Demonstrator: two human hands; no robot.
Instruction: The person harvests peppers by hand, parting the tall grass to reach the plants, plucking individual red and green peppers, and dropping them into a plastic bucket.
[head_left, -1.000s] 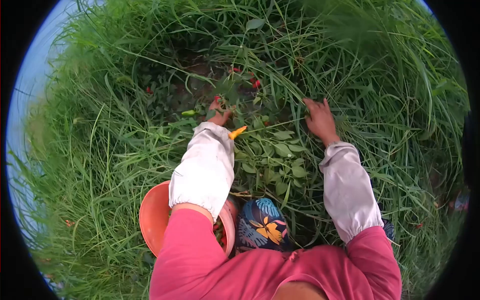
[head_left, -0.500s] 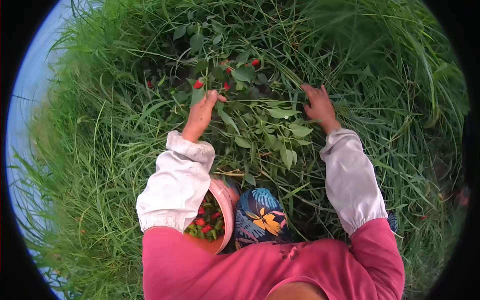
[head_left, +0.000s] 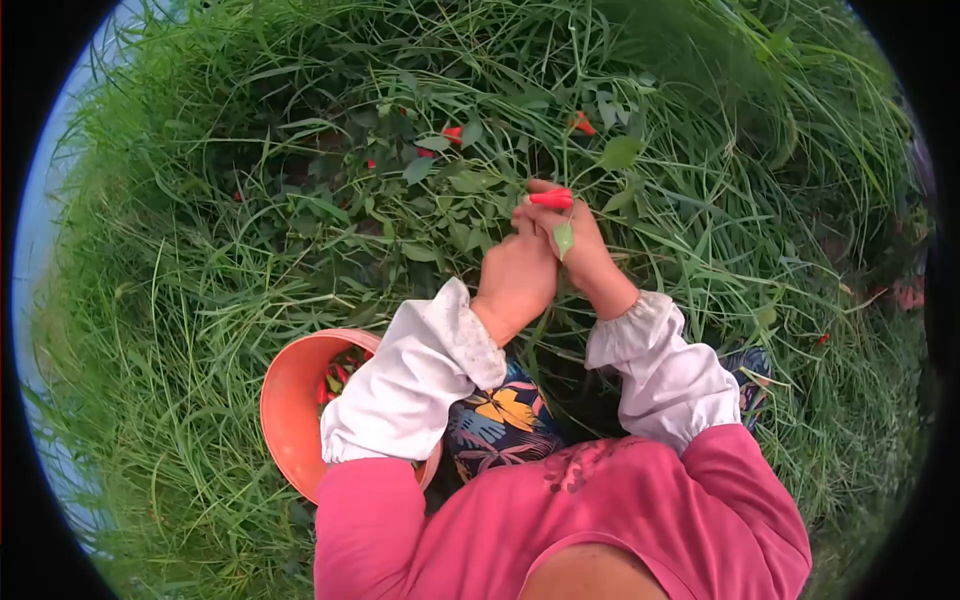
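A red pepper lies at the fingertips of both my hands, in front of me among green plants. My left hand has its fingers closed at the pepper's left end. Beside it, touching it, my right hand is closed round the pepper, with a green leaf hanging below. More red peppers show on the plants, one to the upper left and one just above my hands.
An orange bucket with red and green peppers inside stands at the lower left, partly behind my left sleeve. Tall grass surrounds the plants. My patterned trouser leg is beside the bucket.
My left hand has moved right and my right hand left, so they now meet at a red pepper. The plants have shifted, and more of the bucket shows.
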